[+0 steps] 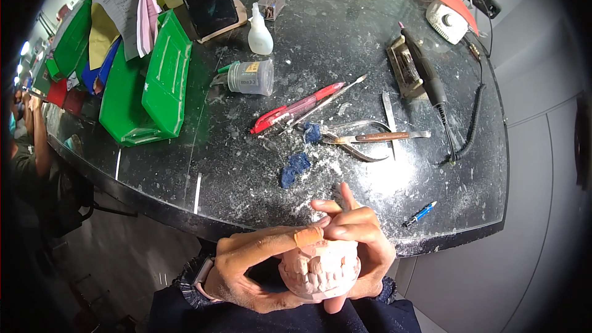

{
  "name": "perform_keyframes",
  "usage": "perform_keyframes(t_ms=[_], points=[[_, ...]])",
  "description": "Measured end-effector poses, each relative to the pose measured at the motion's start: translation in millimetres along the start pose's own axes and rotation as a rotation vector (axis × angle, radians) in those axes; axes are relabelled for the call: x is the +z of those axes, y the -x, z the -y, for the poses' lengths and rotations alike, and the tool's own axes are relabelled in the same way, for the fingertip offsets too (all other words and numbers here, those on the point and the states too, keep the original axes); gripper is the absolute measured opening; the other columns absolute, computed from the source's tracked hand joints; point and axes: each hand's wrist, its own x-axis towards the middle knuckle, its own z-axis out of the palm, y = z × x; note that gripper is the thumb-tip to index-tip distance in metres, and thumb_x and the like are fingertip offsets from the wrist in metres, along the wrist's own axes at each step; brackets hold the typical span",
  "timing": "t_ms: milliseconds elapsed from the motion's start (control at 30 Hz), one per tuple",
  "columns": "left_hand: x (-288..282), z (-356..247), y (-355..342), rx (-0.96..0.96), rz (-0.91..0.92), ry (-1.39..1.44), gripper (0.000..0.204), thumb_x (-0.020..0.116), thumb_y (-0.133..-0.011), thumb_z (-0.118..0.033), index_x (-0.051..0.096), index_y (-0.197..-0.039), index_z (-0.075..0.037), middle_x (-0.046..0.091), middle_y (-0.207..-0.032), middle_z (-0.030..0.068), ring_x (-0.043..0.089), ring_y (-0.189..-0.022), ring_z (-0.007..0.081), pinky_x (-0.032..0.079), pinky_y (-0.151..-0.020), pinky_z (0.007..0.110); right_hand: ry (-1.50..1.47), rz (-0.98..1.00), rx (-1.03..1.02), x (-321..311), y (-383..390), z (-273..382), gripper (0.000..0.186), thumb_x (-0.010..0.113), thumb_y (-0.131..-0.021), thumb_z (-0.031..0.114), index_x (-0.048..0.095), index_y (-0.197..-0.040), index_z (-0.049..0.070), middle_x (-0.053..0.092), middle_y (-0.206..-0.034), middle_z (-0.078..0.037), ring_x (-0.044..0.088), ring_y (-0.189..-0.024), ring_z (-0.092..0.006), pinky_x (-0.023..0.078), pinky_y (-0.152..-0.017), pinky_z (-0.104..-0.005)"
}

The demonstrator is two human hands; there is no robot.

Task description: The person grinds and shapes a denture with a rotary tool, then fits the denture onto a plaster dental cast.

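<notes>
A pale pink-white plaster dental model (319, 274), its row of teeth toward me, is held at the table's near edge. My left hand (243, 268) grips its left side, thumb low and a finger with a tan bandage (308, 236) across the top. My right hand (370, 243) wraps its right side, with fingers bent over the top and one pointing up. Whether a small thing sits between the right fingers I cannot make out. Beyond the hands lie a crumbled blue lump (295, 169), metal pliers (348, 142) and a wooden-handled carving tool (388, 137). White dust covers the tabletop there.
A red pen (296, 108) and thin brush (354, 81) lie farther back, near a tipped clear cup (251, 78) and dropper bottle (259, 34). Green bins (148, 86) stand left. A corded handpiece (425, 71) rests right; a blue pencil-like piece (420, 214) lies nearer. Another person's arm (40, 135) shows far left.
</notes>
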Motion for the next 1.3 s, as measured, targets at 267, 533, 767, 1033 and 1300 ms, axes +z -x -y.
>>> perform_keyframes(t_ms=[267,533,767,1033,1300], points=[[1.9,-5.4,-5.0,0.019,-0.134,0.017,0.063,0.085,-0.058,-0.017,0.053,-0.107,0.008,0.060,-0.104,0.0233,0.063,-0.094,0.0297,0.054,-0.078,0.033,0.585,-0.271,-0.475,7.0,21.9,-3.7,0.029,0.080,-0.059,0.014,0.068,-0.084,0.022,0.063,-0.085,0.002,0.065,-0.091,-0.0235,0.016,-0.106,-0.0594],[0.2,1.3,-2.2,0.110,-0.073,-0.104,0.067,0.086,-0.056,-0.014,0.047,-0.105,0.010,0.057,-0.104,0.0281,0.064,-0.090,0.0304,0.057,-0.073,0.033,0.573,-0.183,-0.394,8.9,25.2,-0.4,0.034,0.080,-0.061,0.006,0.066,-0.091,0.008,0.062,-0.085,-0.006,0.064,-0.091,-0.0295,0.040,-0.099,-0.0433],[13.1,0.3,-2.3,0.064,-0.168,0.016,0.062,0.085,-0.058,-0.016,0.050,-0.104,0.007,0.059,-0.103,0.0271,0.064,-0.091,0.0310,0.056,-0.075,0.032,0.478,-0.129,-0.316,4.0,36.7,-1.0,0.039,0.080,-0.060,0.002,0.062,-0.094,0.004,0.058,-0.089,-0.008,0.062,-0.096,-0.0327,0.047,-0.093,-0.0402],[4.7,-15.6,-2.4,-0.019,-0.125,-0.104,0.057,0.082,-0.062,-0.012,0.053,-0.108,0.007,0.057,-0.109,0.0283,0.062,-0.094,0.0338,0.055,-0.077,0.035,0.294,-0.133,-0.311,12.0,28.5,-3.5,0.041,0.079,-0.059,-0.001,0.059,-0.094,-0.002,0.055,-0.090,-0.014,0.061,-0.095,-0.0360,0.047,-0.092,-0.0428],[7.7,-9.2,-7.2,0.072,-0.243,-0.182,0.055,0.084,-0.055,-0.011,0.060,-0.100,0.008,0.065,-0.093,0.0230,0.067,-0.082,0.0271,0.057,-0.068,0.032,0.353,-0.186,-0.197,12.6,32.9,-3.6,0.039,0.080,-0.060,0.003,0.059,-0.093,-0.003,0.056,-0.090,-0.015,0.062,-0.093,-0.0347,0.049,-0.089,-0.0444]])
